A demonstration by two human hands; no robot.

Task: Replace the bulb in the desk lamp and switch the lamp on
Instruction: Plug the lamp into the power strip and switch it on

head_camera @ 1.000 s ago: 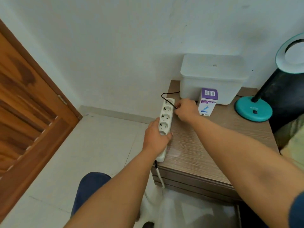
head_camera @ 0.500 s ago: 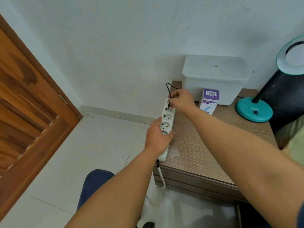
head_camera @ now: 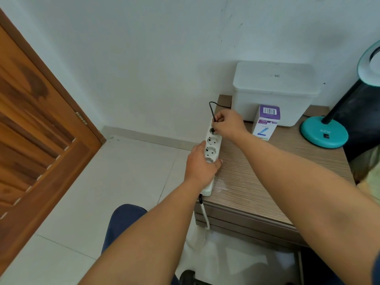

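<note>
A white power strip [head_camera: 213, 143] lies along the left edge of the wooden bedside table [head_camera: 267, 171]. My left hand [head_camera: 202, 164] grips its middle and holds it down. My right hand [head_camera: 227, 124] pinches a small black plug [head_camera: 213, 131] at the strip's far socket; its black cable [head_camera: 212, 109] loops up and runs behind the box. The teal desk lamp's base [head_camera: 323, 133] stands at the table's right, its black stem rising to a ring head [head_camera: 370, 64] at the frame edge. A purple and white bulb box [head_camera: 266, 123] stands upright between my right hand and the lamp.
A white lidded plastic box [head_camera: 275, 91] sits against the wall at the table's back. A wooden door [head_camera: 35, 130] stands on the left. The strip's white cord [head_camera: 205, 214] hangs off the table's front. My knee in blue cloth [head_camera: 123, 221] is below.
My right hand lifted the plug from the table beside the strip and brought it over the far socket. My left hand has stayed on the strip.
</note>
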